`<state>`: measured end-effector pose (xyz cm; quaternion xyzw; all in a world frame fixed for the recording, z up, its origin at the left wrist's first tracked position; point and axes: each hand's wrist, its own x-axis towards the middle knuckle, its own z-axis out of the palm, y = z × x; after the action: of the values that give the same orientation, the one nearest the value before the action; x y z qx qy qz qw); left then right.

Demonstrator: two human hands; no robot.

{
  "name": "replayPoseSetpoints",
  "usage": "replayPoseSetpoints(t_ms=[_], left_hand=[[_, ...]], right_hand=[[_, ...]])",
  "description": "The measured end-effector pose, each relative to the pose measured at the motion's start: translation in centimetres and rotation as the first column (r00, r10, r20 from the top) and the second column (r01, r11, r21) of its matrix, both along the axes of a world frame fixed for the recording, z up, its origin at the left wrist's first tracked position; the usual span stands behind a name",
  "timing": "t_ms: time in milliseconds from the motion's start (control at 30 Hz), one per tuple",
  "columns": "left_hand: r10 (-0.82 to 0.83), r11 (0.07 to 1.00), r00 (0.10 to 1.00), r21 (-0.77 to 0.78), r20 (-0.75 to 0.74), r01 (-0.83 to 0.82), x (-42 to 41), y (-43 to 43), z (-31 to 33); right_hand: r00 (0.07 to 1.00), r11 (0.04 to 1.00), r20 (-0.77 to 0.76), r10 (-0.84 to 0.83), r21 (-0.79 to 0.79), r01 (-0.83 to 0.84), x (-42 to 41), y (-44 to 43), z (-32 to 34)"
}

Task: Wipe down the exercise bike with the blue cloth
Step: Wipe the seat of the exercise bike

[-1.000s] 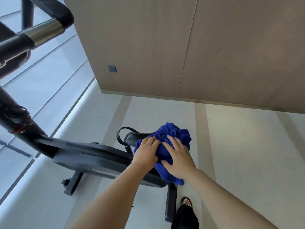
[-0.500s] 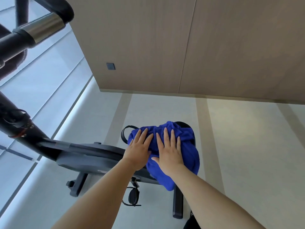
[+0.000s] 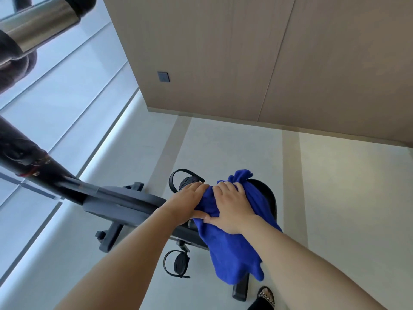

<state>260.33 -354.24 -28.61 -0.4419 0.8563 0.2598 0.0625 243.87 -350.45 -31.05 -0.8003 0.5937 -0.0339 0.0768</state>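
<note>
The black exercise bike (image 3: 125, 204) stretches from upper left to lower middle, its frame low over the floor. The blue cloth (image 3: 232, 249) is bunched over the bike's seat (image 3: 269, 198) and hangs down its near side. My left hand (image 3: 187, 202) lies on the cloth's left edge with fingers curled into the fabric. My right hand (image 3: 232, 206) grips the bunched cloth on top of the seat. The seat is mostly hidden under the cloth and hands.
A silver and black handlebar (image 3: 38, 25) juts in at the top left. Two strapped pedals (image 3: 178, 264) show, one beyond and one below the hands. A wood-panel wall (image 3: 245, 63) stands behind, windows to the left, and my sandalled foot (image 3: 266, 296) at the bottom.
Both hands went from lying flat with spread fingers on the cloth to curling in and gathering it. The cloth is more bunched at the top and hangs lower.
</note>
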Motion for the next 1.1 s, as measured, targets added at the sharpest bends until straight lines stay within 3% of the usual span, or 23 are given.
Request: replayPoseSetpoints(t_ms=[133,267,433,567,733,933,1100], left_hand=[[0.029,0.997,0.999,-0.069,-0.035,-0.032,0.1,1.1,-0.3],[0.079,0.974,0.997,-0.213,-0.012,-0.08,-0.3,2.9,-0.9],[0.149,0.949,0.987,-0.29,0.056,-0.126,-4.3,4.1,-1.2],[0.288,0.895,0.957,-0.365,0.031,-0.257,-7.8,3.8,-1.4],[0.425,0.861,0.905,-0.32,0.023,-0.396,-11.6,1.7,-1.6],[0.512,0.845,0.857,-0.142,-0.06,-0.515,-13.5,-1.3,-2.9],[0.53,0.825,0.844,-0.183,-0.079,-0.535,-13.8,-1.2,-2.7]], right_hand=[[0.999,0.999,-0.008,0.035,0.001,-0.035,-0.3,0.5,0.0],[0.996,1.0,0.084,0.027,-0.006,-0.026,-1.8,2.4,-0.2],[0.98,0.993,0.162,-0.116,0.004,0.117,-4.9,4.3,-0.6],[0.955,0.979,0.215,-0.205,0.049,0.199,-6.5,2.9,-0.5],[0.907,0.958,0.317,-0.276,0.164,0.235,-8.6,-0.2,-0.3],[0.83,0.885,0.393,-0.397,0.405,0.231,-9.7,-3.4,-0.7],[0.823,0.898,0.424,-0.377,0.384,0.214,-9.7,-3.4,-0.6]])
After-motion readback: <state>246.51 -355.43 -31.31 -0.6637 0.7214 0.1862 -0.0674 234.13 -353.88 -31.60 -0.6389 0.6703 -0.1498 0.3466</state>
